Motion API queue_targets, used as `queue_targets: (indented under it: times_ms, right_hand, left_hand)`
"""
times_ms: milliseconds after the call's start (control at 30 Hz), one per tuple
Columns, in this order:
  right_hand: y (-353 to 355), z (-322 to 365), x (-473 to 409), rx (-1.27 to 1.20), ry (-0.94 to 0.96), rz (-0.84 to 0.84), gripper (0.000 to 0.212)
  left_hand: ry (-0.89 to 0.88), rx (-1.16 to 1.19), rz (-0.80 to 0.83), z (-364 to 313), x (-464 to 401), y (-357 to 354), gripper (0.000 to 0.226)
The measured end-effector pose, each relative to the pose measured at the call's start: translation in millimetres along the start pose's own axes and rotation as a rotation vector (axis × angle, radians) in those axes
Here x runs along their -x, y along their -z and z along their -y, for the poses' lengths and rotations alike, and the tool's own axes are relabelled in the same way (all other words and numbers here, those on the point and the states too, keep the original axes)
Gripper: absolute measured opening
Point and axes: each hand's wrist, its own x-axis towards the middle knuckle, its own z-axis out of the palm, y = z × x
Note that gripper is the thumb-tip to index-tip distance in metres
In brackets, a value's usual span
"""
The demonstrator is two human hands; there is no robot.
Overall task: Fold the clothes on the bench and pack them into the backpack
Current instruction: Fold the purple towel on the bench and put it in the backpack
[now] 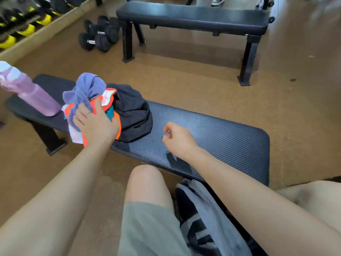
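A heap of clothes lies on the left part of the black bench [221,137]. It holds a purple garment [86,87] on top, an orange-and-white garment [108,96], a teal piece [111,113] and a black garment [132,111]. My left hand [96,124] rests on the heap, its fingers gripping the purple garment's lower edge. My right hand [177,137] hovers over the bare bench to the right of the heap. Its fingers are curled and pinch a thin bluish strip that I cannot identify. The grey-and-black backpack [201,217] sits low between my knees, against the bench's near edge.
A pink bottle [35,95] stands on the bench's far left end, beside the clothes. A second black bench [193,17] stands across the brown floor. Dumbbells [99,34] lie next to its left leg. A rack with yellow-ended weights [27,30] fills the top left corner.
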Motion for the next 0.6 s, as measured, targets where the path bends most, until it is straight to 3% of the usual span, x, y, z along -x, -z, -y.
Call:
queue_targets:
  times_ms: [100,233,367,433,500,600]
  right_hand:
    - [-9.3,10.6,-16.9,-0.058,0.001,0.011,0.014]
    - [-14.6,11.4,-25.9,-0.088,-0.008,0.015,0.013]
    - [-10.4,9.9,-22.3,-0.162,-0.050,-0.019,0.010]
    - [-4.6,11.1,-16.5,-0.220,-0.067,-0.034,0.012]
    - [2.9,11.0,-9.3,-0.255,-0.082,-0.052,0.014]
    - [15.6,6.6,2.4,-0.274,-0.093,-0.087,0.015]
  left_hand:
    - [0.045,-0.015,-0.056,16.5,-24.6,3.9,0.067]
    - [0.019,0.084,-0.026,28.4,-40.9,11.6,0.026]
    - [-0.016,0.208,-0.016,5.0,-34.1,15.6,0.009]
    - [-0.102,0.182,-0.049,-11.3,-24.1,13.4,0.011]
    - [-0.129,0.096,-0.056,-17.4,-18.9,11.4,0.028]
    - [-0.103,-0.067,0.070,-7.3,-19.9,9.8,0.052]
